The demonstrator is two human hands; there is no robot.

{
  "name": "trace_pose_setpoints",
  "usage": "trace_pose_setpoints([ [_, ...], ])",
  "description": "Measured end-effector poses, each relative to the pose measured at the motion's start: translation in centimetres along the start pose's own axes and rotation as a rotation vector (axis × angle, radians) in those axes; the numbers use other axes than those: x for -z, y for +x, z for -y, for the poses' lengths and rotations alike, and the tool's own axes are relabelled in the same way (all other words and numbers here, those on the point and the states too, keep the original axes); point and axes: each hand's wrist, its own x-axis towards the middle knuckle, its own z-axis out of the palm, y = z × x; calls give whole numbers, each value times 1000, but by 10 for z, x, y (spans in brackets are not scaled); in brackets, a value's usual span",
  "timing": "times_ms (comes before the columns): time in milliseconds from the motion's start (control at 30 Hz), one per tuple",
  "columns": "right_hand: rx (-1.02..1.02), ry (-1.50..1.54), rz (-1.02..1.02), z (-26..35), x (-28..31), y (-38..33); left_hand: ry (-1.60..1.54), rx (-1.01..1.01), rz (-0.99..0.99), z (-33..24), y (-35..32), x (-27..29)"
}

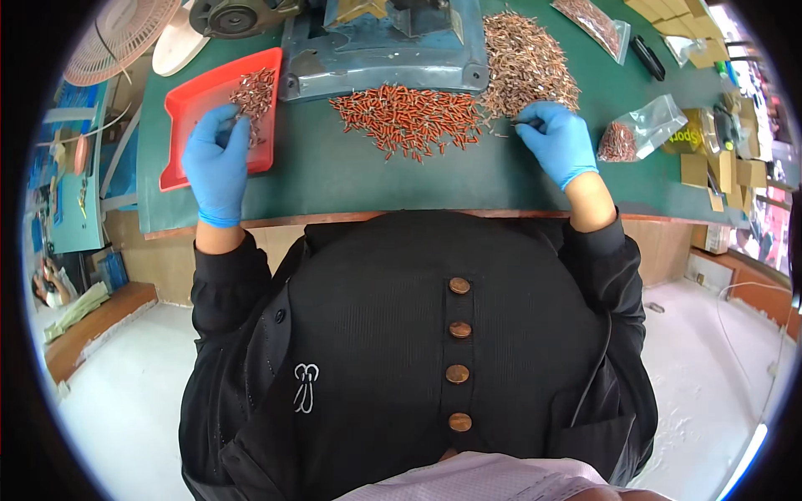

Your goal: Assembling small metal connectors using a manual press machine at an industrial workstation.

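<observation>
My left hand [215, 163], in a blue glove, is over the red tray [190, 104]. Its thumb and forefinger come close together beside a heap of small reddish-brown pieces [255, 92] inside; whatever lies between the tips is too small to make out. On the other side, my right hand [555, 144], gloved alike, has its fingertips pinched at the lower edge of a large pile of brown, slender pieces [528, 63]. Any piece in that pinch is hard to see. Between the hands spreads a pile of small orange-red cylinders with pale metallic ends [409, 118].
A heavy blue-grey machine base [384, 68] stands behind the orange-red pile. To the right are a clear bag of small pieces [622, 140], another filled bag [591, 23], a black object [647, 58] and cardboard boxes [693, 169]. A fan [121, 37] is at far left.
</observation>
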Motion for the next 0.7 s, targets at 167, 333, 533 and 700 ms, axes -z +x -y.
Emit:
trace_pose_setpoints([
  [167, 30, -196, 158, 18, -10, -2, -29, -393, 235, -56, -25, -41],
  [333, 1, -398, 215, 27, -15, 0, -209, -383, 408, -74, -39, -65],
  [533, 88, -441, 193, 27, -15, -7, -221, -354, 438, -67, -41, -70],
  [700, -150, 125, 189, 42, -9, -7, -250, -374, 421, -63, -40, -72],
])
